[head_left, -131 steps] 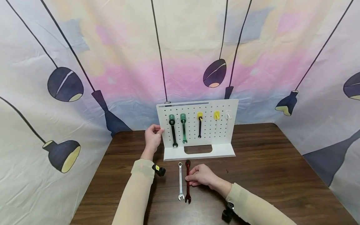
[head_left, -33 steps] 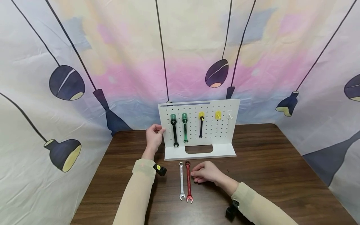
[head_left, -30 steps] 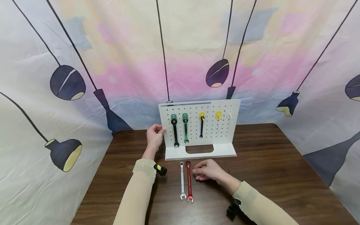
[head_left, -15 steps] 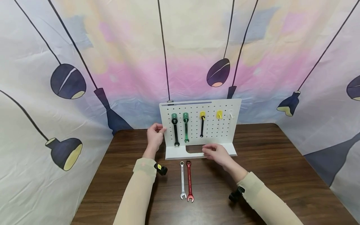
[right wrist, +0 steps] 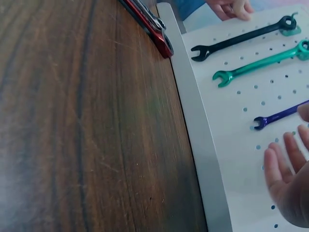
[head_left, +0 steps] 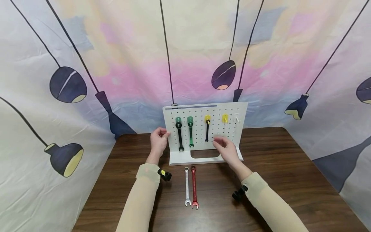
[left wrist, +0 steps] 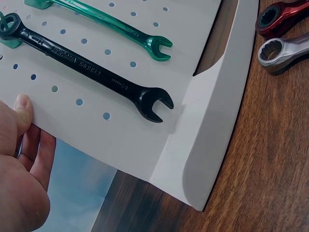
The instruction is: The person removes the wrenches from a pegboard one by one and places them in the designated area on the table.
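Note:
My left hand (head_left: 157, 140) pinches the left edge of a white pegboard (head_left: 200, 129), thumb on the front and fingers behind. My right hand (head_left: 227, 149) is in front of the board's lower right part, fingers loosely bent and holding nothing. Nearest to it hangs a small dark purple combination wrench (right wrist: 285, 113) on a yellow hook. Further left, a long black wrench (left wrist: 82, 63) and a green wrench (head_left: 191, 135) hang on green hooks. A silver wrench (head_left: 187, 187) and a red wrench (head_left: 194, 187) lie side by side on the table before the stand.
A yellow hook (head_left: 225, 118) and a white hook (head_left: 237, 118) at the board's right carry nothing. The board's base (head_left: 179, 158) stands on the brown wooden table (head_left: 275, 174). Behind hangs a patterned cloth (head_left: 188, 48) with painted lamps.
My right hand has left the red wrench, which it held earlier, and moved up and forward to the pegboard. The left hand keeps its place at the board's edge.

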Action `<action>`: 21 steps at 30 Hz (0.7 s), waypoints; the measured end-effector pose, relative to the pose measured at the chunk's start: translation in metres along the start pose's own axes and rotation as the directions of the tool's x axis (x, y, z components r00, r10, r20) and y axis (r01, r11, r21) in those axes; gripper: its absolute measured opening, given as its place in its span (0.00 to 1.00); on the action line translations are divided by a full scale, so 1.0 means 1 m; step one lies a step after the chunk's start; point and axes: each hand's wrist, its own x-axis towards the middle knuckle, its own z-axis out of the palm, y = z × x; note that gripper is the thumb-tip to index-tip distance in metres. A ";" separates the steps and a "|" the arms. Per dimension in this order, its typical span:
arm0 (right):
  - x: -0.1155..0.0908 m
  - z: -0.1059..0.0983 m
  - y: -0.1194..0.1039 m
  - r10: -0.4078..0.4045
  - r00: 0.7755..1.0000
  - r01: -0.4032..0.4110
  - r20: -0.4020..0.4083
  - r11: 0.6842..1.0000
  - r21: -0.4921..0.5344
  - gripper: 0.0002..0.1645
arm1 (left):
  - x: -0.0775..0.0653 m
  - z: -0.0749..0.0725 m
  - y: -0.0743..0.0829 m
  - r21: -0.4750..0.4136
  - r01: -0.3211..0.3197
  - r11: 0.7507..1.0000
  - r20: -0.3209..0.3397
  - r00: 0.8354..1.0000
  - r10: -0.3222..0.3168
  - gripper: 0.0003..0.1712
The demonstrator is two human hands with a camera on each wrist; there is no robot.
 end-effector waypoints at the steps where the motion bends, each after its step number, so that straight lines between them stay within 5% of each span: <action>1: 0.002 0.001 0.001 -0.012 1.000 0.012 -0.007 1.000 0.011 0.22 | 0.000 0.000 0.000 0.000 -0.001 1.000 0.001 1.000 0.001 0.04; 21: 0.026 0.016 0.001 -0.164 0.983 0.180 -0.087 0.957 0.228 0.21 | 0.000 0.000 -0.001 -0.023 -0.013 1.000 -0.012 1.000 0.013 0.05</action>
